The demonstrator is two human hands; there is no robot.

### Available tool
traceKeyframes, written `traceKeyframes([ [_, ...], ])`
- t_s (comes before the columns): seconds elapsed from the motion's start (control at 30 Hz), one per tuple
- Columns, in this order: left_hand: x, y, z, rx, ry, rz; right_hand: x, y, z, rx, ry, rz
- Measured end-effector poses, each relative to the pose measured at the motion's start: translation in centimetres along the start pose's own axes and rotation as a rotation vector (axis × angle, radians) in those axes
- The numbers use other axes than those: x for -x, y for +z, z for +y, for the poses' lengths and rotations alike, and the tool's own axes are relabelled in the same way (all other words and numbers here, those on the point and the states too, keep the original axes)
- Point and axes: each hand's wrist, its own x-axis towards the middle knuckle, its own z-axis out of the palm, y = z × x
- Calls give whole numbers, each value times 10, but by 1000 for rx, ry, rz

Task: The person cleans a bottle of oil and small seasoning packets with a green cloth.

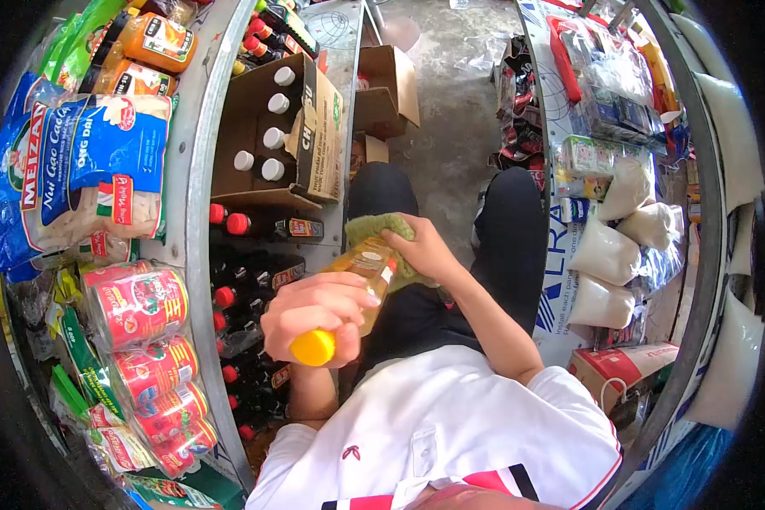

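A clear bottle of yellowish liquid (pixel 372 265) with a yellow cap (pixel 314 348) is held tilted over my lap, its cap end toward me. My left hand (pixel 316 308) is wrapped around the bottle near the cap. At the bottle's far end, my right hand (pixel 418 248) grips a green cloth (pixel 367 228) and presses it against the bottle. The thumb lies on top of the cloth, while the other fingers are mostly hidden.
On the left, a shelf holds pasta bags (pixel 102 161) and wrapped red cans (pixel 140 306). Nearby stand a carton (pixel 321 144) of white-capped bottles and several dark red-capped bottles (pixel 263 225). White-filled bags (pixel 608 251) lie on the right shelf, above a red box (pixel 625 364).
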Motion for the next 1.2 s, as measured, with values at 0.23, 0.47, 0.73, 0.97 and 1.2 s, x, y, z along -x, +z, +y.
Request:
traceKeyframes([
  [0.23, -8, 2, -4, 21, -46, 19, -3, 10, 24, -319, 171, -133],
  [0.47, 1, 1, -11, 91, -2, 57, -2, -9, 12, 3, -10, 40],
  [0.73, -6, 7, -14, -100, -47, 424, -3, -4, 6, -988, 456, 26],
  [0.97, -12, 4, -20, -24, -166, 548, 27, 17, -21, -593, -136, 328],
  [1.2, -5, 33, -50, -44, -164, 348, 51, 37, -59, -196, -553, 391],
])
